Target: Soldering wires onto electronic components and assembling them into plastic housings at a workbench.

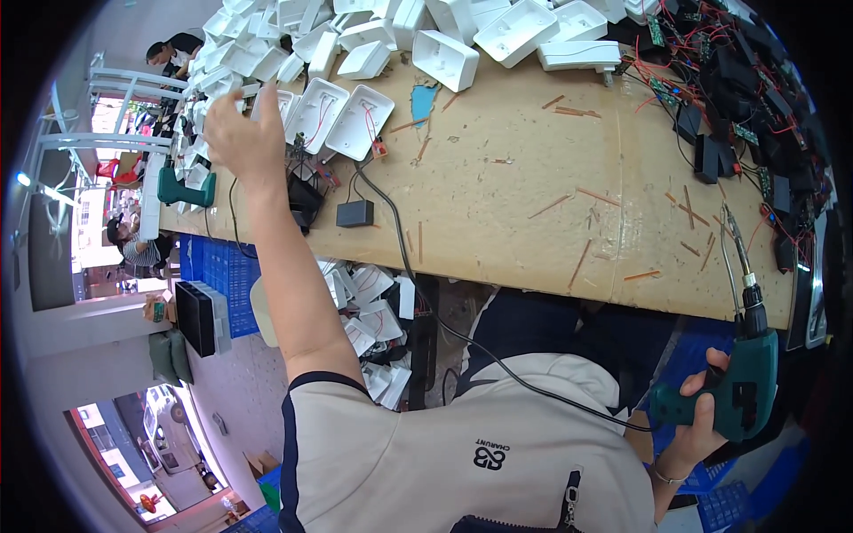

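Left hand (242,133) stretched out, fingers loosely curled and empty, toward open white plastic housings (338,115) at the workbench (515,195) far edge; right hand (702,417) wrapped tight around green electric screwdriver (746,373), parked low, bit upward.

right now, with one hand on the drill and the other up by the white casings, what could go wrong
The green drill in the right hand points its bit toward the bench edge; it may snag there. Its black cord trails across the bench and could drag the small black box. The left hand may topple stacked white casings.
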`<state>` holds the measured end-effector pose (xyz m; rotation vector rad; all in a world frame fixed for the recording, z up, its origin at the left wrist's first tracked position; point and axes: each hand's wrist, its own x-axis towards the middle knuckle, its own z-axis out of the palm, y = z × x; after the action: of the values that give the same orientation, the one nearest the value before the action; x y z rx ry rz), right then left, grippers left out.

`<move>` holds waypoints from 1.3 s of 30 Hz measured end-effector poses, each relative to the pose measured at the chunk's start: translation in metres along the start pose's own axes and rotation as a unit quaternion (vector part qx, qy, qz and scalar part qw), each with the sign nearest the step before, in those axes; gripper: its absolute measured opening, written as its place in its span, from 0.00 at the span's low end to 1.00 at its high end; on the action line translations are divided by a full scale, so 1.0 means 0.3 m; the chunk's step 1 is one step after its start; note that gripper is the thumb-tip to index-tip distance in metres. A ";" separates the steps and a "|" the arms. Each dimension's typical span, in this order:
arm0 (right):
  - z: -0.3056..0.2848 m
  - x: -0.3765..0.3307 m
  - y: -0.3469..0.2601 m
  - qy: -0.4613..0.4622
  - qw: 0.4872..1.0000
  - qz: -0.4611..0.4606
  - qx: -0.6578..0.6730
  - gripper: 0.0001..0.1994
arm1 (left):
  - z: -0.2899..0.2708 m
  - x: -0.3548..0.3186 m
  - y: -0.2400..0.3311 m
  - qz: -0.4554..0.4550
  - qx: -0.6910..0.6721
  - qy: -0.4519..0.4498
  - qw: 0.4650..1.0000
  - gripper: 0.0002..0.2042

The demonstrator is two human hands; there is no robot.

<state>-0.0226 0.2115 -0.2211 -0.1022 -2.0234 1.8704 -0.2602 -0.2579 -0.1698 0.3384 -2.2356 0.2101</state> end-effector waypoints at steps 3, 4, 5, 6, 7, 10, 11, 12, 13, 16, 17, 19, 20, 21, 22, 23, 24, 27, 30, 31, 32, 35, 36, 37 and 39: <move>-0.001 0.008 0.003 0.000 1.000 0.000 -0.009 0.27 | 0.038 0.090 0.114 0.168 -0.169 -0.024 0.971 0.17; 0.000 0.009 0.002 0.003 1.000 0.003 -0.017 0.27 | 0.060 0.100 0.175 0.166 -0.203 -0.101 0.960 0.15; -0.001 0.009 0.000 0.008 1.000 0.005 -0.024 0.27 | 0.095 0.103 0.226 0.174 -0.190 -0.161 0.953 0.15; 0.002 0.010 -0.004 0.010 1.000 0.004 -0.025 0.27 | 0.133 0.106 0.256 0.180 -0.178 -0.220 0.942 0.15; 0.004 0.013 -0.010 0.021 0.999 0.015 -0.034 0.26 | 0.173 0.108 0.261 0.181 -0.180 -0.220 0.942 0.15; 0.010 0.009 -0.005 0.040 0.998 0.032 -0.033 0.26 | 0.247 0.097 0.293 0.198 -0.085 -0.343 0.914 0.15; 0.005 0.004 0.001 0.045 0.998 0.040 -0.021 0.27 | 0.246 0.095 0.298 0.183 -0.072 -0.336 0.921 0.18; -0.003 0.002 0.000 0.054 0.997 0.042 -0.028 0.27 | 0.214 0.090 0.318 0.166 -0.057 -0.328 0.928 0.22; -0.012 0.001 -0.002 0.047 0.997 0.050 -0.029 0.27 | 0.171 0.074 0.328 0.139 -0.140 -0.284 0.938 0.17; -0.020 -0.003 0.003 0.049 0.996 0.064 -0.025 0.27 | -0.040 0.004 0.431 0.053 -0.329 -0.222 0.916 0.20; -0.020 0.001 0.009 0.053 0.997 0.060 -0.013 0.27 | -0.094 -0.038 0.473 0.022 -0.403 -0.202 0.892 0.22; -0.020 0.003 0.017 0.058 0.997 0.056 -0.002 0.27 | -0.167 -0.154 0.579 0.046 -0.502 -0.164 0.848 0.21; -0.021 0.006 0.015 0.055 0.997 0.049 0.001 0.27 | -0.213 -0.224 0.646 0.066 -0.508 -0.179 0.840 0.20; -0.021 0.006 0.017 0.050 0.998 0.041 0.006 0.27 | -0.257 -0.291 0.710 0.087 -0.512 -0.193 0.833 0.19; -0.018 0.010 0.012 0.054 0.998 0.042 0.000 0.27 | -0.266 -0.354 0.767 0.121 -0.529 -0.181 0.820 0.19; -0.016 0.011 0.010 0.051 0.998 0.035 0.001 0.28 | -0.276 -0.412 0.813 0.155 -0.544 -0.166 0.808 0.18; -0.016 0.008 0.007 0.049 0.998 0.029 0.002 0.28 | -0.298 -0.447 0.854 0.155 -0.552 -0.174 0.801 0.19; -0.019 -0.005 0.012 0.069 0.997 0.024 0.015 0.28 | -0.346 -0.533 0.942 0.143 -0.588 -0.223 0.764 0.20; -0.031 -0.020 0.015 0.081 0.996 0.026 0.016 0.28 | -0.383 -0.565 0.974 0.141 -0.619 -0.279 0.720 0.21; -0.038 -0.021 0.016 0.086 0.996 0.027 0.014 0.28 | -0.392 -0.569 0.982 0.151 -0.624 -0.294 0.708 0.21; -0.041 -0.024 0.016 0.086 0.996 0.027 0.016 0.28 | -0.398 -0.572 0.984 0.154 -0.626 -0.295 0.705 0.21; -0.048 -0.025 0.015 0.091 0.995 0.028 0.018 0.28 | -0.404 -0.573 0.983 0.130 -0.637 -0.342 0.678 0.22; -0.049 -0.025 0.015 0.089 0.995 0.028 0.019 0.28 | -0.401 -0.573 0.979 0.151 -0.627 -0.334 0.687 0.21; -0.049 -0.027 0.016 0.092 0.995 0.028 0.020 0.28 | -0.398 -0.570 0.973 0.171 -0.616 -0.326 0.696 0.21; -0.055 -0.031 0.019 0.096 0.994 0.037 0.024 0.28 | -0.407 -0.551 0.956 0.194 -0.606 -0.322 0.701 0.19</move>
<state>-0.0098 0.2248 -0.2281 -0.3349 -1.8679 1.8734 -0.1600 0.0748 -0.2312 -0.9219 -2.5164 -1.3330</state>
